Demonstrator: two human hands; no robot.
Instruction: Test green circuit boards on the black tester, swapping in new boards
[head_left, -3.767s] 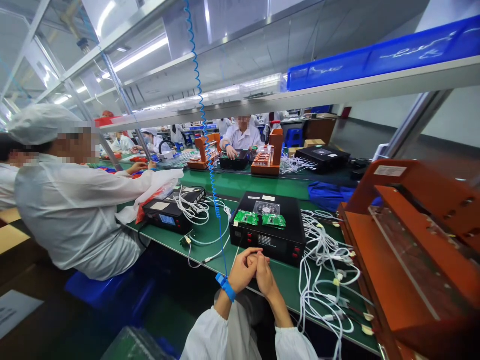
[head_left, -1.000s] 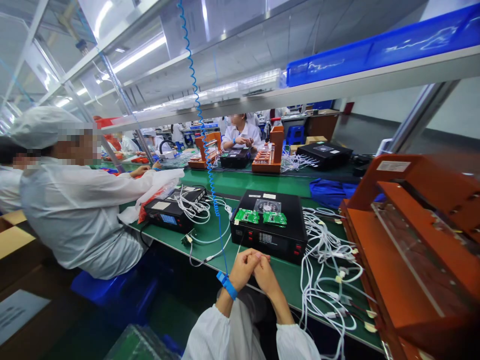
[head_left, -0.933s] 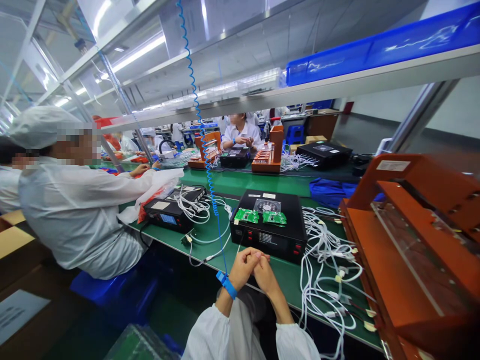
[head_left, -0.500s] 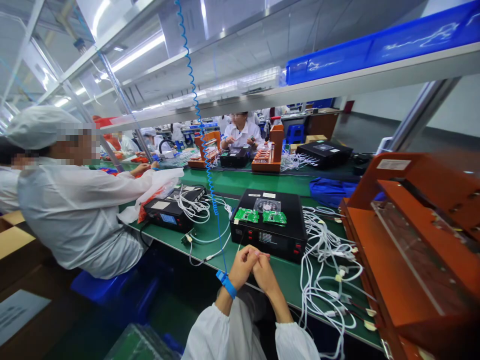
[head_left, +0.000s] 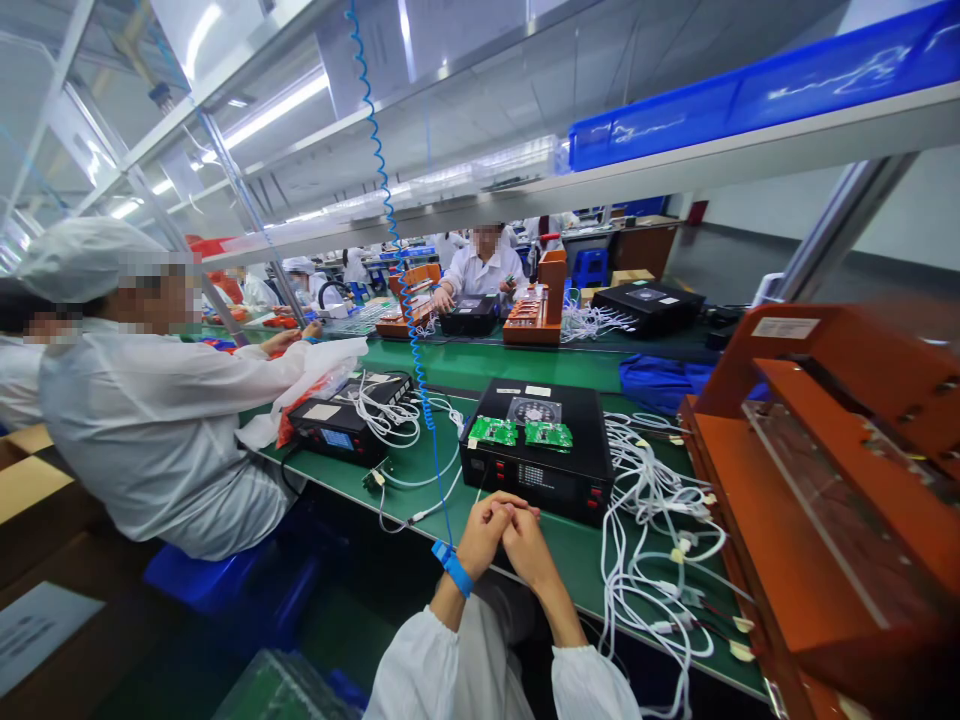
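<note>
Black box (head_left: 537,464) just beyond clasped grip (head_left: 504,524)

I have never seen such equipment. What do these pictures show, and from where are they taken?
There is no robot, only a person. One camera, worn on that person's head, looks forward and down. The left hand and right hand are clasped together; nothing held is visible. A blue band with a coiled cord is around the left wrist. On the green bench ahead, a black box carries two green circuit boards; white cables lie beside it, and an orange fixture stands at the right.
</note>
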